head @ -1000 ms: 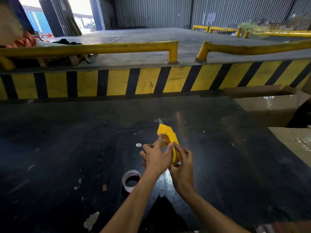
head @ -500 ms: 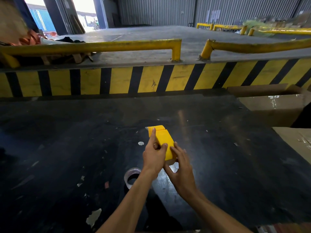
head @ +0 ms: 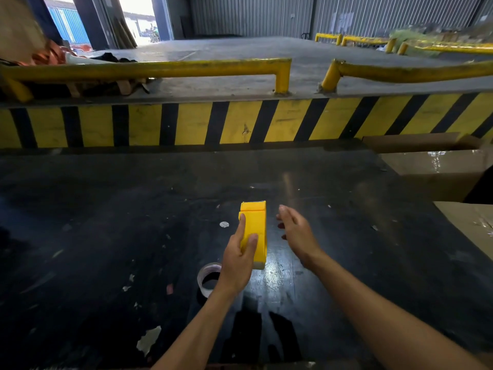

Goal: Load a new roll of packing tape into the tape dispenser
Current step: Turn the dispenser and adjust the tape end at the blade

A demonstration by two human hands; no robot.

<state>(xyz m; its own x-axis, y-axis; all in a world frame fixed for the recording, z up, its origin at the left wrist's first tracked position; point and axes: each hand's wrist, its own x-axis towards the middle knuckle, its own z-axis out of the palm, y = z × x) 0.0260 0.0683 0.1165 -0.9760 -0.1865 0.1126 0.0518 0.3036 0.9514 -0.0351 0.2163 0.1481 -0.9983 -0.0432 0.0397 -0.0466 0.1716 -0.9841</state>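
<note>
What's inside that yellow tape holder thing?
Its inside is hidden: only the yellow tape dispenser's closed shell shows, held by the left hand. One tape roll lies outside on the table.

One head-worn camera, looking forward and down.

It sits above the person's forearms, close over the dark table [head: 106, 209], facing the striped barrier [head: 192, 124] and yellow rails [head: 149, 69] beyond; wide-angle bending shows at the edges. No second view.
</note>
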